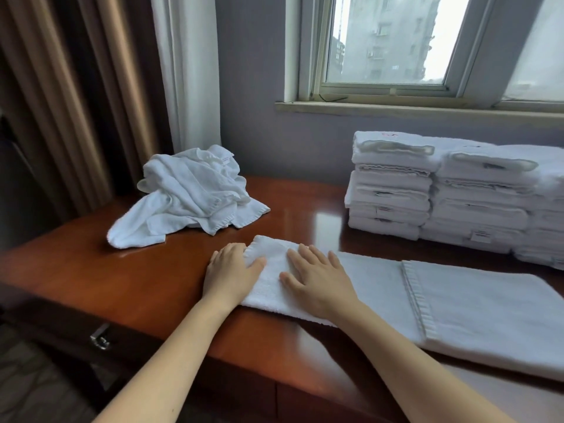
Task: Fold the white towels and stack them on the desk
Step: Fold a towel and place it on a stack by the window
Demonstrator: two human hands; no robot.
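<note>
A long white towel (457,303) lies flat across the front of the wooden desk (122,276), folded lengthwise. My left hand (232,271) rests at the towel's left end, its thumb on the cloth. My right hand (317,277) presses flat on the towel just to the right, fingers spread. A heap of unfolded white towels (189,196) sits at the back left of the desk. Stacks of folded white towels (442,193) stand at the back right.
A wall with a window (396,41) and its sill runs behind the desk. Brown and white curtains (122,87) hang at the left. A drawer handle (100,337) shows on the desk's front left. The desk's left edge drops to the floor.
</note>
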